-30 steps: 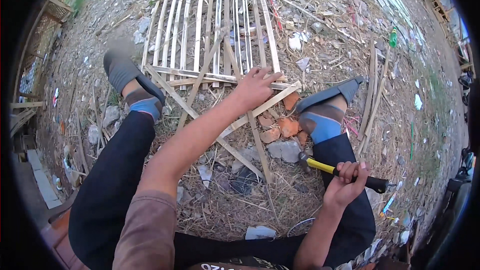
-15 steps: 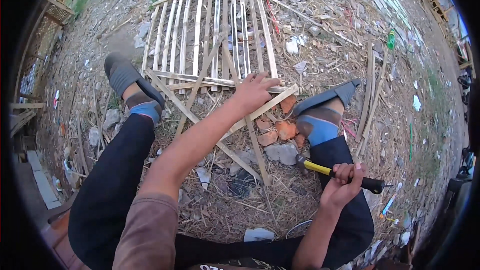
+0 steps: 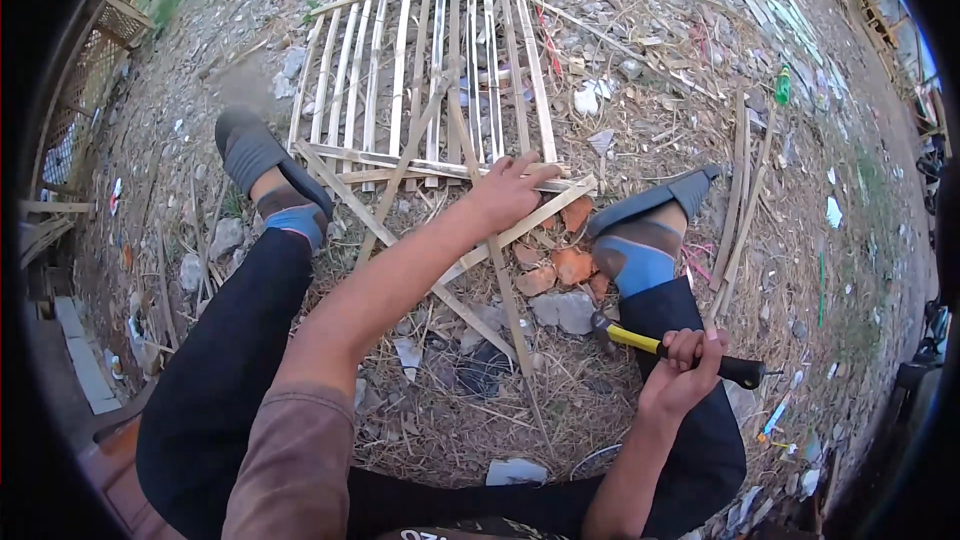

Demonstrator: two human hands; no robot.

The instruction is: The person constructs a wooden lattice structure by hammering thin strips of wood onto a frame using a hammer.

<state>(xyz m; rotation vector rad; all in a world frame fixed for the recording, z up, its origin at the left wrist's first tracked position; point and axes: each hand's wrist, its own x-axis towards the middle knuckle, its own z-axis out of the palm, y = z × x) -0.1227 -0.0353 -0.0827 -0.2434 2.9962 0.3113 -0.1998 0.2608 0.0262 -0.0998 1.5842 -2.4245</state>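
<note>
My left hand [image 3: 508, 196] lies over the near edge of a slatted wooden frame [image 3: 400, 40], its fingers spread across the crosspiece near the right corner. What is under the palm is hidden. Loose wooden strips cross around it: one diagonal strip [image 3: 548, 210] passes by the fingers, and another strip [image 3: 508, 295] runs toward me below the wrist. Over my right thigh, my right hand [image 3: 684, 372] is closed around the black grip of a hammer [image 3: 634, 338] with a yellow section. The hammer's head points left, above the ground.
My sandalled feet [image 3: 268, 165] [image 3: 655, 202] flank the frame's near side. Broken orange bricks [image 3: 572, 266] and a grey stone [image 3: 563, 310] lie between them. Long wooden strips [image 3: 742, 205] and a green bottle [image 3: 782, 85] are at the right. Straw and litter cover the ground.
The view has shifted slightly, so the frame appears a little lower. My left hand stays at the crosspiece, and my right hand keeps the hammer in nearly the same place.
</note>
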